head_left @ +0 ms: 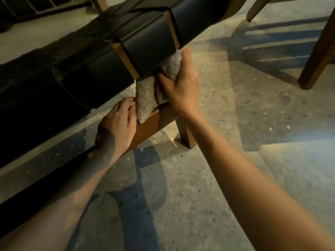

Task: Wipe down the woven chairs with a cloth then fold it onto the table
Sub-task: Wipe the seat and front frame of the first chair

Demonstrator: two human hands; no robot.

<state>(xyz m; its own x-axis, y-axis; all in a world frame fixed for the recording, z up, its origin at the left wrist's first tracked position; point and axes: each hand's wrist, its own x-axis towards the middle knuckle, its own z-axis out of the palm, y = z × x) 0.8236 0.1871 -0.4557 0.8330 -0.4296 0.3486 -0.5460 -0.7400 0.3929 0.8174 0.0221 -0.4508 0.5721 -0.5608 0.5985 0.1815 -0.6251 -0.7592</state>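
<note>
Woven chair (pixel 148 42): broad black straps wrapped over a light wooden frame, running diagonally across the upper left of the view.

Cloth (pixel 145 98): grey, fluffy, bunched. Pressed up against the underside edge of a black strap at the front of the seat; lower end hanging down onto the wooden rail (pixel 150 127) below. Not on any tabletop.

Right grip (pixel 181 87): closed round the upper bunch of the cloth, thumb across the front, fingers wrapped behind, holding it against the strap. Forearm reaching in from lower right.

Left grip (pixel 117 124): lying on the wooden rail just beside the cloth's hanging end, fingers curled, fingertips at the cloth's left edge. Pinching or merely touching: cannot tell.

Front leg (pixel 186 138): brown wood, standing on the floor directly beneath the right wrist.

Second chair's leg (pixel 317 57): brown wood, upper right, well apart from both hands.

Floor (pixel 235 160): speckled grey terrazzo, crossed by slatted shadows.
</note>
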